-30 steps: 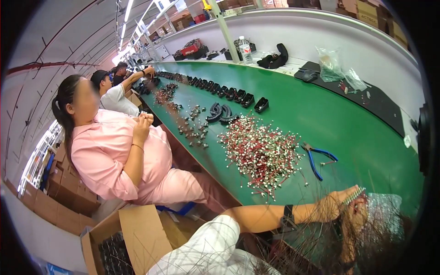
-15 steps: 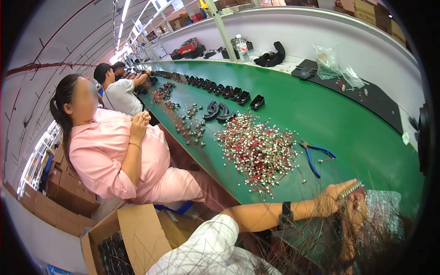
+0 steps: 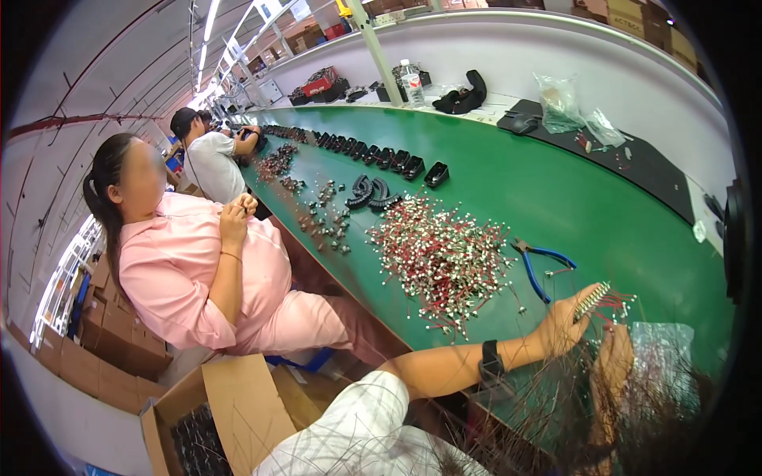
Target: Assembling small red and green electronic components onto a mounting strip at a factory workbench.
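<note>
My left hand (image 3: 565, 321), with a black band on its wrist, is closed around a row of small pale connectors with red wires (image 3: 594, 301). The wires fan out to the right of the fingers. Just below them is my right hand (image 3: 613, 355), its fingers drawn together close to the wires; strands of hair cross it, and what is pinched there is hidden. A clear plastic bag (image 3: 665, 349) lies beside the right hand. Left of my hands, a big heap of red-wired connectors (image 3: 440, 266) covers part of the green table (image 3: 508, 182). Blue-handled pliers (image 3: 533, 274) lie open between heap and hands.
Black housings (image 3: 413, 166) stand in a long row down the table. Black curved parts (image 3: 371, 193) and scattered small pieces (image 3: 325, 214) lie nearer a co-worker in pink (image 3: 198, 270). A black mat (image 3: 635, 163) runs along the wall. An open carton (image 3: 246, 404) stands lower left.
My left hand has lifted up and slightly left with the connectors, away from the right hand, so the red wires show. The right hand stays low beside the bag.
</note>
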Tool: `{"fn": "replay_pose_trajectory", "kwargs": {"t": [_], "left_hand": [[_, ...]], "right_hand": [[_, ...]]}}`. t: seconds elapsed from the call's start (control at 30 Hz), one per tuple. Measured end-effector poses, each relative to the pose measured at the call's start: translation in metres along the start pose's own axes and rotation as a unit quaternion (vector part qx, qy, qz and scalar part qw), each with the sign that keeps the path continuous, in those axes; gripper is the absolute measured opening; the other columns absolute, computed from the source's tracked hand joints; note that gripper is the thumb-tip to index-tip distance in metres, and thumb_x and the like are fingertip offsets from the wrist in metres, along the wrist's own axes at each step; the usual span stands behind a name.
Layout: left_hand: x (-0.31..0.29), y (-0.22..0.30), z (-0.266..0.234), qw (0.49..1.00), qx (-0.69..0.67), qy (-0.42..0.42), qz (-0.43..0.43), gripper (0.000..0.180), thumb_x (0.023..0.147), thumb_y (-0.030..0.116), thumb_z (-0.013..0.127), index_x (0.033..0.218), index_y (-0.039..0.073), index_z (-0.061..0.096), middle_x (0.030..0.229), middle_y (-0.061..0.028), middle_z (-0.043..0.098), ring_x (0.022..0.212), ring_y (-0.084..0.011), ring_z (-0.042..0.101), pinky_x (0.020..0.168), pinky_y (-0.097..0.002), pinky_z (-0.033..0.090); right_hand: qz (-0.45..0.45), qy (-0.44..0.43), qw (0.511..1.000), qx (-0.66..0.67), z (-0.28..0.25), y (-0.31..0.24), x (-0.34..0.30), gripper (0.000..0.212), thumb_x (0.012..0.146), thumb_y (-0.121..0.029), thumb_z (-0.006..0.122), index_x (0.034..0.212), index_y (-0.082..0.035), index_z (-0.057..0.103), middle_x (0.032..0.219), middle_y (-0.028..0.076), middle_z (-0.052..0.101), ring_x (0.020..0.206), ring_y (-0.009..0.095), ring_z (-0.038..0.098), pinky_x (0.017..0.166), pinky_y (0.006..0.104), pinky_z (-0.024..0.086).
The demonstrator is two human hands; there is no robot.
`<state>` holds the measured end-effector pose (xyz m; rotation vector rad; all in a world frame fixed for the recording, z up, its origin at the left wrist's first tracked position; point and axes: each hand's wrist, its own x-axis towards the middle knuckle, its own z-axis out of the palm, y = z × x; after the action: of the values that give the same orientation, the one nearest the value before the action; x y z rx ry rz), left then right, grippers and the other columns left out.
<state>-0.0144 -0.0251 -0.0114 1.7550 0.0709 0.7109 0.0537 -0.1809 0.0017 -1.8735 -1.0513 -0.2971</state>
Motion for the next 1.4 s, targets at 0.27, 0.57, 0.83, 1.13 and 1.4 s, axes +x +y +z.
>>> {"fn": "replay_pose_trajectory", "kwargs": {"t": [0.27, 0.57, 0.83, 1.13, 1.4], "left_hand": [[0.005, 0.002, 0.016, 0.994, -0.101, 0.022, -0.014, 0.045, 0.096, 0.007, 0.059, 0.138, -0.003, 0.051, 0.128, -0.0132, 0.064, 0.119, -0.0175, 0.057, 0.102, -0.0336, 0.046], [0.011, 0.002, 0.000, 0.961, -0.220, 0.046, -0.161, 0.046, 0.096, -0.005, 0.054, 0.141, -0.005, 0.043, 0.119, -0.0064, 0.063, 0.101, -0.0098, 0.061, 0.088, -0.0244, 0.052], [0.004, -0.003, 0.005, 0.971, -0.206, 0.008, -0.121, 0.049, 0.095, -0.004, 0.055, 0.143, -0.006, 0.042, 0.122, -0.0074, 0.063, 0.105, -0.0103, 0.060, 0.090, -0.0252, 0.051], [0.000, 0.000, 0.008, 0.988, -0.124, -0.028, -0.088, 0.049, 0.095, -0.002, 0.057, 0.142, -0.006, 0.044, 0.123, -0.0113, 0.065, 0.109, -0.0139, 0.063, 0.094, -0.0284, 0.051], [-0.005, 0.004, 0.009, 0.995, -0.048, -0.080, -0.024, 0.050, 0.092, 0.002, 0.061, 0.139, -0.008, 0.046, 0.117, -0.0238, 0.068, 0.107, -0.0238, 0.068, 0.092, -0.0339, 0.052]], "right_hand": [[0.105, -0.031, 0.991, -0.075, -0.019, -0.018, -0.002, 0.022, 0.093, -0.006, 0.052, 0.114, -0.001, 0.056, 0.088, 0.021, 0.062, 0.069, 0.039, 0.061, 0.062, 0.0461, 0.046], [0.065, -0.036, 0.997, 0.033, -0.003, -0.014, 0.000, 0.013, 0.094, -0.005, 0.058, 0.105, 0.000, 0.054, 0.077, 0.020, 0.065, 0.067, 0.038, 0.066, 0.060, 0.0431, 0.052], [0.031, -0.003, 0.998, 0.058, -0.001, -0.013, -0.005, 0.008, 0.091, -0.001, 0.064, 0.096, 0.002, 0.058, 0.067, 0.010, 0.061, 0.054, 0.017, 0.061, 0.050, 0.0297, 0.046], [0.022, 0.011, 0.998, 0.053, -0.001, -0.012, -0.003, 0.010, 0.089, -0.002, 0.069, 0.090, 0.001, 0.060, 0.066, 0.009, 0.061, 0.053, 0.014, 0.059, 0.049, 0.0288, 0.046], [0.000, 0.013, 0.999, 0.048, 0.000, -0.010, 0.000, 0.009, 0.088, -0.002, 0.065, 0.095, 0.000, 0.059, 0.083, 0.015, 0.062, 0.069, 0.034, 0.064, 0.058, 0.0396, 0.052]]}}
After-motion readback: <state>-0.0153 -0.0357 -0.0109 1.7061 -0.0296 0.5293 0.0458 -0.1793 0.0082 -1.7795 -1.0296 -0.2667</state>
